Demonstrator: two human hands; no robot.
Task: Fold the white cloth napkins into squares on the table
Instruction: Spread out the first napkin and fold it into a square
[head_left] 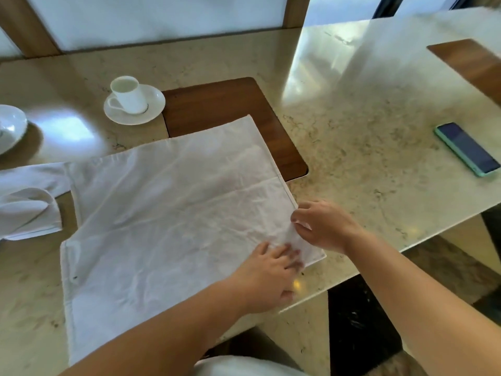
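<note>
A large white cloth napkin [168, 213] lay spread flat and creased across the marble table [366, 126], partly covering its wooden inlay, while another white napkin [27, 210] lay loosely folded at the left edge.

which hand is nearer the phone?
Right. The right hand pinches the spread white cloth napkin's right edge, on the side facing the teal-cased smartphone. The left hand presses the napkin nearer the person, farther from the phone.

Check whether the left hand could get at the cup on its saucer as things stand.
Probably yes: the left hand lies flat on the spread napkin, and only flat cloth lies between it and the cup, though it is a long stretch.
</note>
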